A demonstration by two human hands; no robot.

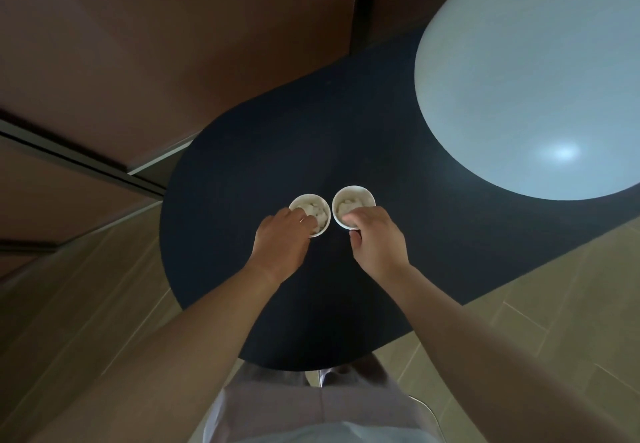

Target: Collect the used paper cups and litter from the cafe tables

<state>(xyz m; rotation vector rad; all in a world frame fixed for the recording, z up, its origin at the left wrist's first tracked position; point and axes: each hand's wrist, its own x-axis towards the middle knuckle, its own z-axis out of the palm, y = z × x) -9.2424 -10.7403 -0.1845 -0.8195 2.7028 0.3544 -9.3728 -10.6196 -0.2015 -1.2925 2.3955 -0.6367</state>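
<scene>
Below me I see a tan tiled floor (86,304) and a brown panelled wall (173,44) on the far side, and across the middle a dark oval bench (346,124). A pale round bench (536,72) fills the upper right and overlaps the dark one from my angle; I cannot tell whether the two touch. At the bottom edge I see light trousers (311,404) right against the near rim of the dark bench. Both bare forearms reach forward over it. My left hand (280,245) sits over the near rim of the left paper cup (310,212), its fingers (301,219) curled down on the cup's edge and closed around it. My right hand (377,242) covers the near side of the right paper cup (353,203), with the fingers bent over the rim and the thumb tucked below, clamped on the cup. The two white cups stand upright just beside each other near the middle of the dark bench, a narrow gap between them. Each holds crumpled white litter (349,204); the left cup's wad shows near its far side.
</scene>
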